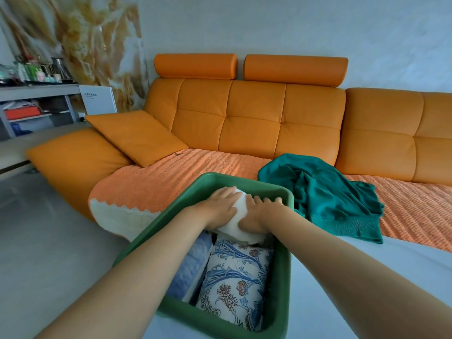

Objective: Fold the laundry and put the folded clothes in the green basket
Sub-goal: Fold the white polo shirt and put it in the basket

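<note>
1. Left hand (221, 204) and right hand (260, 212) are reaching into the green basket (244, 181), side by side and almost touching.
2. The fingers (228, 192) of both hands are lying stretched and slightly spread, pressing flat on a folded white cloth (244, 234). The thumbs are resting on its near part.
3. The white cloth is sitting directly under the fingers, at the basket's far end.
4. Nearer than the fingers, between the forearms, a folded floral cloth (234, 277) and a folded pale blue cloth (190, 267) are lying in the basket.
5. Right of the fingers, outside the basket, a teal sweater (330, 199) is lying crumpled on the sofa (256, 113).
6. Beyond the fingers, to the left, an orange cushion (137, 135) is leaning.
</note>
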Demonstrator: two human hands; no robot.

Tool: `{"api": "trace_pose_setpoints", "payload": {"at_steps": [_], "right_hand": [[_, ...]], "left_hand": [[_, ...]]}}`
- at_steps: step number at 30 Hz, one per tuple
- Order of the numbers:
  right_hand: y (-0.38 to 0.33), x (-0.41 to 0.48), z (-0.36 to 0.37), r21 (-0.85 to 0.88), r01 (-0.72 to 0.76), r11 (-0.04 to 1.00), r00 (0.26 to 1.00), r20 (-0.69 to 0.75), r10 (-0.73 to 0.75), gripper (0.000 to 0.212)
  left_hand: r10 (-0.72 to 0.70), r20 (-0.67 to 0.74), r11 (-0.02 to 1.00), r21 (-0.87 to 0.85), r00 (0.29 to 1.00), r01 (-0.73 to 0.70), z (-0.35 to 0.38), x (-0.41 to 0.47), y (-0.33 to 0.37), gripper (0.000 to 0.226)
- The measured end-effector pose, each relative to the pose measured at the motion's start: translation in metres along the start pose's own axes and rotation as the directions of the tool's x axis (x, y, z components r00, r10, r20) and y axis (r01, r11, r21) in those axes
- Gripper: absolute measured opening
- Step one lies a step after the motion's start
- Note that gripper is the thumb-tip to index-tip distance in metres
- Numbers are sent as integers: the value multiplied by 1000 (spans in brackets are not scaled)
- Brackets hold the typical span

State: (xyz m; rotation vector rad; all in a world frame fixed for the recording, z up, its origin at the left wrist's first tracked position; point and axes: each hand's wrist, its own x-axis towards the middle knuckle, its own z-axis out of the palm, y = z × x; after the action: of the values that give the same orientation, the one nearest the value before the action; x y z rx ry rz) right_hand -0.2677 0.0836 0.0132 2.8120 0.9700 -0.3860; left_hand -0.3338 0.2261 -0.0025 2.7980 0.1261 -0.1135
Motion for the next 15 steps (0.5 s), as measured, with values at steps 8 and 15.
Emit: {"api": "trace_pose_setpoints", "payload": {"at_steps": [8,15], "right_hand": [[-4,2,14,196,62,979,990,110,-85,91],[3,-8,-4,248,128,960,989,41,-142,90]], "left_hand": [[-76,25,996,-42,997,77,8,-1,-6,60],[46,-207,988,152,977,-14,3,-3,14,51]]}}
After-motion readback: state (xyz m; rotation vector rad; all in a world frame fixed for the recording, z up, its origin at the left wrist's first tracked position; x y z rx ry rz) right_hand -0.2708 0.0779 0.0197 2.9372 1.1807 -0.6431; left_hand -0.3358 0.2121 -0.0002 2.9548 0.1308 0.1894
